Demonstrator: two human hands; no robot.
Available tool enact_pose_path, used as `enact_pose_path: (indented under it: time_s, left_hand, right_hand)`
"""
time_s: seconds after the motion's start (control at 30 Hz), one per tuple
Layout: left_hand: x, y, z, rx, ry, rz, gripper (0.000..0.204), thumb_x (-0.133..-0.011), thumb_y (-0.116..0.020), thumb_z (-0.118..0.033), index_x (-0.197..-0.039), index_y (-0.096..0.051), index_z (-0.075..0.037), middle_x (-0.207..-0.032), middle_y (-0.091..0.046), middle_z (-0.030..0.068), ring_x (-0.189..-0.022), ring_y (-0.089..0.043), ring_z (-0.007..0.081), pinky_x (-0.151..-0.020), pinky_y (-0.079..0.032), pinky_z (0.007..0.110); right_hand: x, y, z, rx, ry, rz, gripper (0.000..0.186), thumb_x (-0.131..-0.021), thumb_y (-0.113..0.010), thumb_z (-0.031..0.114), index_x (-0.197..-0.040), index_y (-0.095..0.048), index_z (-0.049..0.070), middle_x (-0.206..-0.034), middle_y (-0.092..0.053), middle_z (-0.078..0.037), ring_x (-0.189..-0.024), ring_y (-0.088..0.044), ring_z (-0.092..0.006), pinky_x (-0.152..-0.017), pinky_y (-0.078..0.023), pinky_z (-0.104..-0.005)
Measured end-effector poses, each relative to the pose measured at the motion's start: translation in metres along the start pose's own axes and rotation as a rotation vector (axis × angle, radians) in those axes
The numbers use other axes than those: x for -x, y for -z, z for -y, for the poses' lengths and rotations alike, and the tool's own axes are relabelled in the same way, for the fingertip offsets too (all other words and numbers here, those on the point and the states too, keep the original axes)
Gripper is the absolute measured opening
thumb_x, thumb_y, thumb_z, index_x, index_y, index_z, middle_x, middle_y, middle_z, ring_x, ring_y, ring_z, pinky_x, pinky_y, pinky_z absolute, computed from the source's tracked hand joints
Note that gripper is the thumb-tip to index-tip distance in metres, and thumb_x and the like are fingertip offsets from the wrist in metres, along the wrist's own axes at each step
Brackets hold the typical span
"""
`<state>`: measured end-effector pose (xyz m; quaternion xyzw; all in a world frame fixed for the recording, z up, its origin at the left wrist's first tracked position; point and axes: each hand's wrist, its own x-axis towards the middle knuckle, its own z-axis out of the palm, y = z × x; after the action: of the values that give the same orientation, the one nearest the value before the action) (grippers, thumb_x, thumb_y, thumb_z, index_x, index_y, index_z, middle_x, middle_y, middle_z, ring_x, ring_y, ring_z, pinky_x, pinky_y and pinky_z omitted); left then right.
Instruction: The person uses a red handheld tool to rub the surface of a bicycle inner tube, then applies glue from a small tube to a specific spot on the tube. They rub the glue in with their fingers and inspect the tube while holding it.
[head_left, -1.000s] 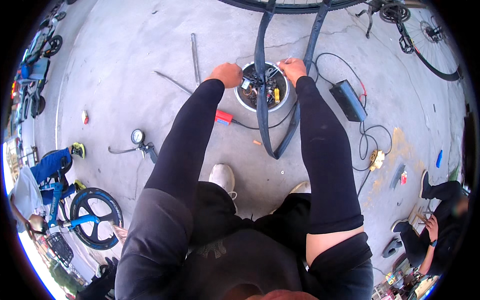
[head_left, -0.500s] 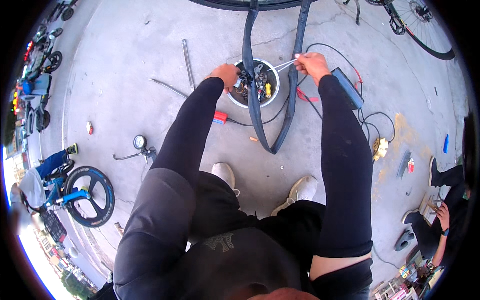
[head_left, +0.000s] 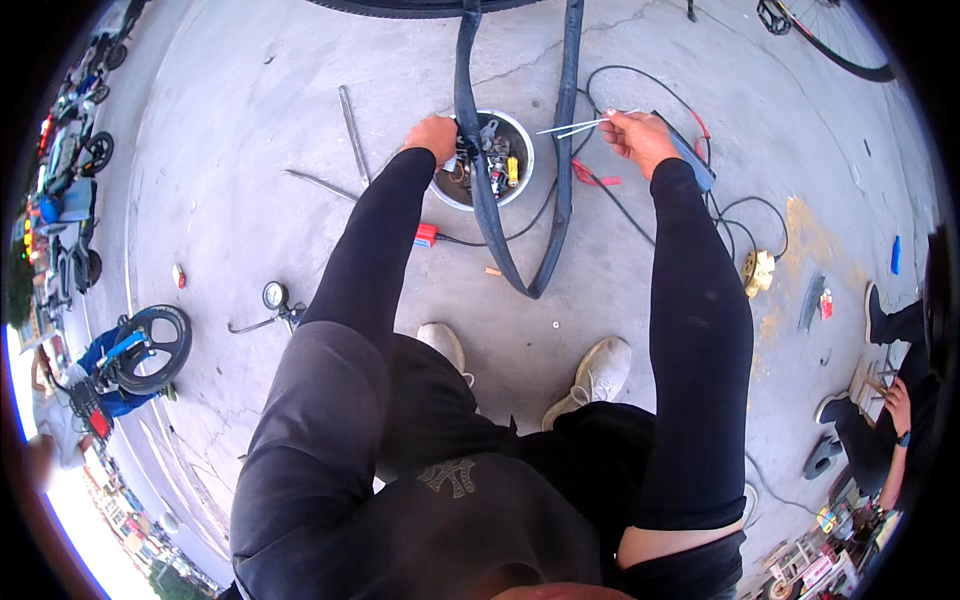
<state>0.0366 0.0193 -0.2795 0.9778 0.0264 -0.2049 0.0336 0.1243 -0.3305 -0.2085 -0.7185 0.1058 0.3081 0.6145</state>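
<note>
A black inner tube hangs in a long loop from the wheel at the top edge, in front of a metal bowl of small parts. My left hand is at the bowl's left rim, close against the tube. Its fingers are curled, and what they hold, if anything, is hidden. To the right of the tube, my right hand pinches a thin pale two-pronged tool, its prongs pointing left toward the bowl. Among the parts in the bowl shows a yellow piece.
Left of the bowl lie two metal bars. A pressure gauge lies lower left. Black cables run to a dark box and a yellow plug-like piece. A bicycle wheel stands upper right; a person sits at right.
My right hand has moved slightly right relative to the bowl, drawing the pronged tool away from the tube. My left hand is closer to the tube. The view has shifted, and the cyclist at left has moved.
</note>
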Motion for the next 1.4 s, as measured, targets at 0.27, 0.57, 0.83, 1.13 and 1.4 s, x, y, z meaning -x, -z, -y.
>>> enact_pose_path:
  time_s: [0.27, 0.57, 0.83, 1.13, 1.4]
  left_hand:
    - [0.004, 0.003, 0.015, 0.093, -0.101, 0.100, 0.019, -0.084, -0.057, -0.011, -0.094, -0.073, -0.006, -0.063, -0.070, 0.0084, -0.061, -0.072, 0.0225, -0.067, -0.059, 0.038]
    - [-0.006, 0.004, 0.000, 0.099, 0.049, 0.140, 0.015, -0.082, -0.063, -0.010, -0.085, -0.075, -0.004, -0.077, -0.074, 0.0135, -0.083, -0.075, 0.0300, -0.077, -0.059, 0.045]
    - [-0.014, 0.008, 0.000, -0.042, -0.005, 0.105, 0.014, -0.083, -0.065, -0.014, -0.080, -0.073, -0.003, -0.066, -0.072, 0.0088, -0.063, -0.073, 0.0214, -0.063, -0.060, 0.036]
    - [0.011, 0.050, 0.039, 0.428, 0.210, 0.408, 0.013, -0.078, -0.072, -0.015, -0.080, -0.072, -0.003, -0.075, -0.071, 0.0072, -0.058, -0.068, 0.0158, -0.049, -0.054, 0.029]
    - [0.068, 0.097, 0.061, 0.739, 0.248, 0.592, 0.033, -0.086, -0.068, -0.022, -0.116, -0.070, -0.009, -0.106, -0.075, 0.0049, -0.084, -0.072, 0.0107, -0.064, -0.054, 0.022]
  right_hand:
    - [0.002, -0.007, 0.018, 0.003, 0.041, -0.022, 0.021, -0.096, -0.066, 0.024, -0.101, -0.069, 0.004, -0.092, -0.073, -0.002, -0.077, -0.064, -0.0091, -0.067, -0.048, -0.0247]
    - [0.023, 0.018, 0.010, -0.020, 0.014, -0.052, 0.022, -0.095, -0.067, 0.026, -0.101, -0.069, 0.005, -0.093, -0.073, -0.003, -0.081, -0.065, -0.0097, -0.069, -0.048, -0.0252]
    - [0.036, 0.043, 0.000, 0.013, 0.003, -0.129, 0.022, -0.095, -0.067, 0.027, -0.099, -0.069, 0.006, -0.093, -0.073, -0.002, -0.076, -0.064, -0.0088, -0.063, -0.046, -0.0249]
    - [0.036, 0.025, 0.030, 0.045, 0.083, -0.065, 0.022, -0.096, -0.066, 0.027, -0.100, -0.069, 0.006, -0.093, -0.073, -0.002, -0.076, -0.063, -0.0081, -0.063, -0.046, -0.0245]
    - [0.039, 0.021, 0.059, 0.132, 0.140, -0.025, 0.022, -0.095, -0.066, 0.027, -0.103, -0.068, 0.007, -0.094, -0.073, -0.002, -0.081, -0.064, -0.0087, -0.067, -0.047, -0.0249]
